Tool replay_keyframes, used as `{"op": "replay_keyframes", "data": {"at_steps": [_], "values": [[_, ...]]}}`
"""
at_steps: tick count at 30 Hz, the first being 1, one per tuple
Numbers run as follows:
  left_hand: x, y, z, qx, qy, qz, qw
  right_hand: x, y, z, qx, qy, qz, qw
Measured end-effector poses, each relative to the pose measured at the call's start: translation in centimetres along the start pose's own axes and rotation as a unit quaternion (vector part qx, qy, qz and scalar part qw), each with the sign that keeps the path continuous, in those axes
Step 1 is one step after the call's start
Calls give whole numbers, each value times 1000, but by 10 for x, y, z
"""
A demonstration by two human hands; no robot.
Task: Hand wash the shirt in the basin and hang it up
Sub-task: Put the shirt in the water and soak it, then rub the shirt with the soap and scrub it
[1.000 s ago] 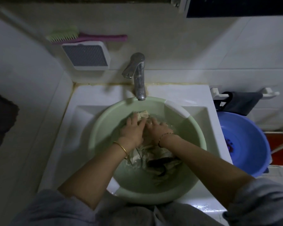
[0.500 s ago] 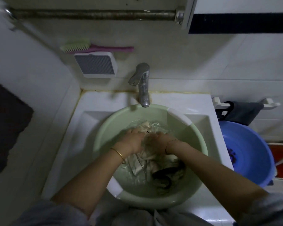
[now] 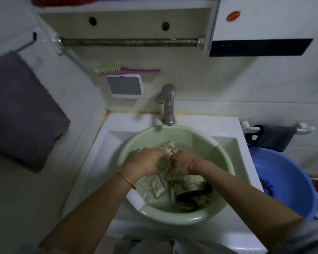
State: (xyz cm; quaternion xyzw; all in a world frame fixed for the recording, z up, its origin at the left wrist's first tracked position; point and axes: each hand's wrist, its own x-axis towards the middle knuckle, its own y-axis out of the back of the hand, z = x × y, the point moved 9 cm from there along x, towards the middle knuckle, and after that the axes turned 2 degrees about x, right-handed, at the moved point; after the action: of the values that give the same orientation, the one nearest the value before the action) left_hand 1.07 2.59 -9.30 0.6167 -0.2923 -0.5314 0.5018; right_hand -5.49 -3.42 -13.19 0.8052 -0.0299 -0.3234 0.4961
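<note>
A pale green plastic basin (image 3: pixel 218 154) with white handle patches sits in the white sink and holds water. A wet cream shirt (image 3: pixel 187 187) with a dark collar lies bunched in it. My left hand (image 3: pixel 145 160) grips a fold of the shirt at the basin's middle. My right hand (image 3: pixel 182 162) grips the cloth right beside it, fingers curled into the fabric. Both hands are close together above the water, and part of the shirt is hidden under them.
A chrome tap (image 3: pixel 167 103) stands over the basin's far rim. A rusty rail (image 3: pixel 128 42) runs under a wall cabinet above. A grey towel (image 3: pixel 22 107) hangs left. A blue tub (image 3: pixel 286 182) stands right, below a small rack (image 3: pixel 275 128) with a dark cloth.
My view has tilted up, so the rail, cabinet and grey towel now show. My hands stay on the shirt in the basin, slightly apart now, kneading the cloth.
</note>
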Motion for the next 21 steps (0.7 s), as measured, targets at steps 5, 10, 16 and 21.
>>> {"op": "replay_keyframes", "data": {"at_steps": [5, 10, 16, 21], "values": [[-3, 11, -13, -54, 30, 41, 997, -13, 29, -4, 53, -18, 92, 994], [-12, 18, -20, -59, 44, 28, 997, -11, 19, -22, 14, -7, -27, 1000], [-19, 31, -25, -37, 47, -4, 998, -5, 49, -28, -8, -22, 23, 999], [-20, 49, -31, -71, 47, 44, 995, -3, 40, -24, 72, -43, -37, 996]]}}
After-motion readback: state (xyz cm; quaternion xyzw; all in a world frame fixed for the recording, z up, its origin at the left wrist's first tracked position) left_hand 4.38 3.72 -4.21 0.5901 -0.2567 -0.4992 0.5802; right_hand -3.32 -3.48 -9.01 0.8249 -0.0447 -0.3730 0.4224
